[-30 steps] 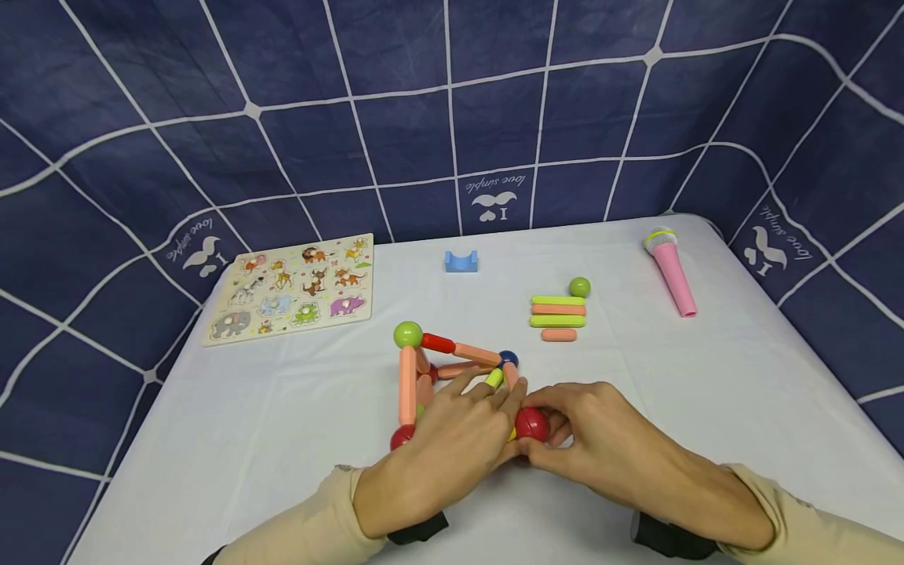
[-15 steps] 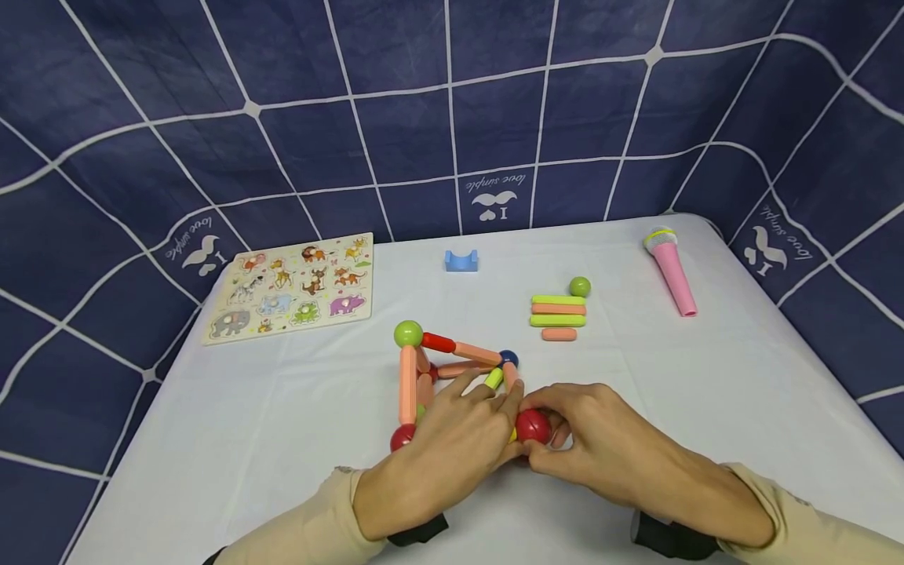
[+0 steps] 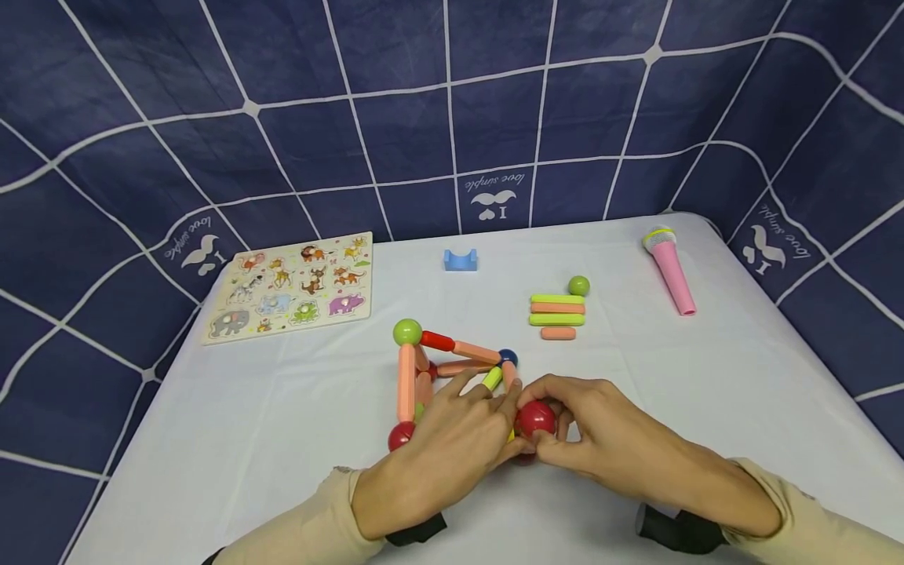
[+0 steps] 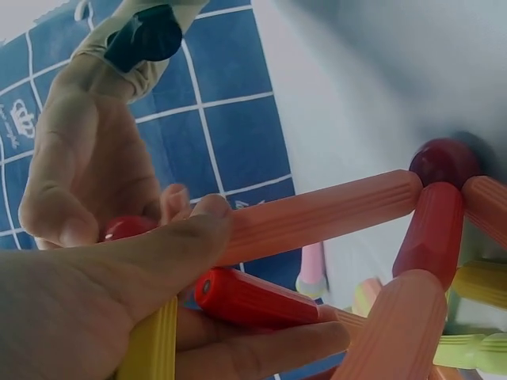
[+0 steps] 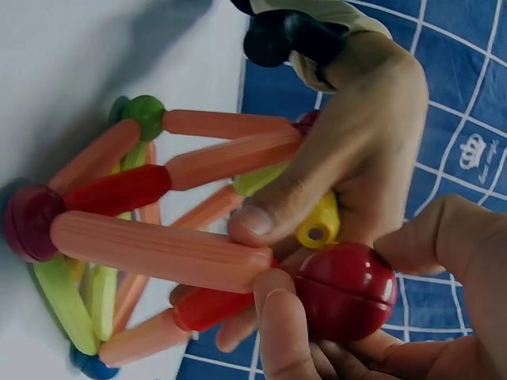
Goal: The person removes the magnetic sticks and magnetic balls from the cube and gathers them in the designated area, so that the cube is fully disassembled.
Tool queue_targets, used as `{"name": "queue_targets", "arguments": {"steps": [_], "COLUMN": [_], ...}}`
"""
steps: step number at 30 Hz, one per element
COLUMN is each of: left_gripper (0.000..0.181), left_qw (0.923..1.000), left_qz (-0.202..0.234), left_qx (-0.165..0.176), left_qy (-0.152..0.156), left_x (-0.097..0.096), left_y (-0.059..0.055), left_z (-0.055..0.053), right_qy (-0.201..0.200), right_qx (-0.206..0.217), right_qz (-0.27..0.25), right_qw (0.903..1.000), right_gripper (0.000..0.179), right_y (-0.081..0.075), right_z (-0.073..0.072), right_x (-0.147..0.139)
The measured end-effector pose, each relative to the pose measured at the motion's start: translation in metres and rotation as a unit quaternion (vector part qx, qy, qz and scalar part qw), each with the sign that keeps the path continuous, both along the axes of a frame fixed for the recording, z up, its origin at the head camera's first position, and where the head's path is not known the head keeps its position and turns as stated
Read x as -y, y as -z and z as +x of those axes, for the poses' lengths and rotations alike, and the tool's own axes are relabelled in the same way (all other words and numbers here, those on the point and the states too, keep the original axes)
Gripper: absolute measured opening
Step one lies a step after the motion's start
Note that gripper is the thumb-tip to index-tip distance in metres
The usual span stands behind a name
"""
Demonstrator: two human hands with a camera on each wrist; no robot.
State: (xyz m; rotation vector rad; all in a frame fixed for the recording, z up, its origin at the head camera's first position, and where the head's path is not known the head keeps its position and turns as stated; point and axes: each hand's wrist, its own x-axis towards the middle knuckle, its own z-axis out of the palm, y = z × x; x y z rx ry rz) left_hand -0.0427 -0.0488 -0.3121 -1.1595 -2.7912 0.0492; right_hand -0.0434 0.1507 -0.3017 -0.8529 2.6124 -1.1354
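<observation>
A frame of orange, red, yellow and lime magnetic sticks joined by balls stands on the table, with a green ball (image 3: 407, 332), a blue ball (image 3: 507, 358) and a red corner ball (image 3: 400, 436) showing. My left hand (image 3: 452, 439) reaches over it and grips an orange stick (image 5: 158, 249), its thumb on top. A yellow stick (image 5: 318, 218) and a red stick (image 5: 214, 307) end among its fingers. My right hand (image 3: 614, 439) pinches a large red ball (image 5: 348, 289) with a seam line, right by these stick ends. Whether ball and sticks touch I cannot tell.
Behind the frame lie several loose sticks (image 3: 557, 308), a green ball (image 3: 579, 286) and a blue cradle-shaped block (image 3: 461, 260). An animal puzzle board (image 3: 289, 290) sits at back left, a pink toy microphone (image 3: 672, 275) at back right. Dark checked cloth (image 3: 395, 118) surrounds the white table.
My right hand and the red ball have shifted slightly up and to the right, and the ball looks turned. The left hand and the stick frame have stayed almost still.
</observation>
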Motion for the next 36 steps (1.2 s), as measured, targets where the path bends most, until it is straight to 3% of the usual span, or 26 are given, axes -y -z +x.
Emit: {"name": "queue_targets", "arguments": {"steps": [9,14,21,27,32,36], "left_gripper": [0.07,0.069,0.069,0.067,0.061,0.058], "left_qw": [0.9999,0.9997,0.999,0.9984,0.9921,0.9769], "left_qz": [-0.001,0.011,0.027,0.031,0.075,0.118], "left_qx": [-0.001,0.006,0.017,0.03,0.097,0.168], "left_qy": [-0.015,-0.021,-0.031,-0.036,-0.027,-0.058], "left_x": [0.0,0.002,0.004,0.014,0.029,0.045], "left_y": [-0.001,-0.001,-0.004,-0.01,-0.02,-0.031], "left_z": [-0.001,-0.001,0.002,0.008,0.01,0.008], "right_qy": [0.012,0.033,0.078,0.095,0.122,0.125], "right_qx": [-0.017,-0.033,-0.024,-0.025,-0.01,-0.018], "right_qz": [-0.005,0.007,0.035,0.058,0.054,0.071], "right_qw": [0.9998,0.9989,0.996,0.9935,0.991,0.9894], "right_gripper": [0.028,0.027,0.034,0.04,0.038,0.036], "right_y": [-0.004,-0.005,0.006,0.03,0.052,0.066], "right_z": [-0.009,-0.026,-0.081,-0.138,-0.179,-0.203], "right_x": [-0.007,-0.014,-0.032,-0.046,-0.051,-0.046]}}
